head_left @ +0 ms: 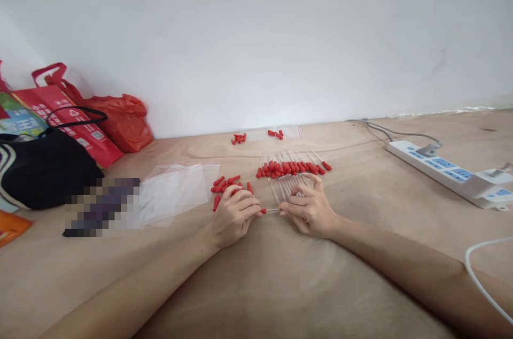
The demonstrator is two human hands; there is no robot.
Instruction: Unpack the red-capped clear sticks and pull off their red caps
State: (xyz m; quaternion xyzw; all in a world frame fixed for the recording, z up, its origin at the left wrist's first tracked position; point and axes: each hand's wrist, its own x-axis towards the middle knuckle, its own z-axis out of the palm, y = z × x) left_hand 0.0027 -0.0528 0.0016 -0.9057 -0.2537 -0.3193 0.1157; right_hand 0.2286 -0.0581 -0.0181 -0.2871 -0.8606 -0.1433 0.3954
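My left hand [237,214] is closed on a red rubber bulb [263,211], of which only the tip shows past the fingers. A thin clear dropper tube [272,210] runs from that bulb to my right hand [310,209], whose fingers pinch its other end. The bulb and tube meet end to end between the hands. Loose red bulbs [220,187] lie just beyond my left hand. Several bare clear tubes [282,189] lie behind my right hand, partly hidden by it. Farther back is a row of droppers with red bulbs [292,168] on their near ends.
Clear zip bags [176,192] lie to the left, beside a pixelated dark item [104,210]. A black bag [48,168] and red bags [124,120] stand far left. Another small bag [294,133] with red bulbs lies near the wall. A power strip [441,165] sits right; a white cable [476,269] crosses my right forearm.
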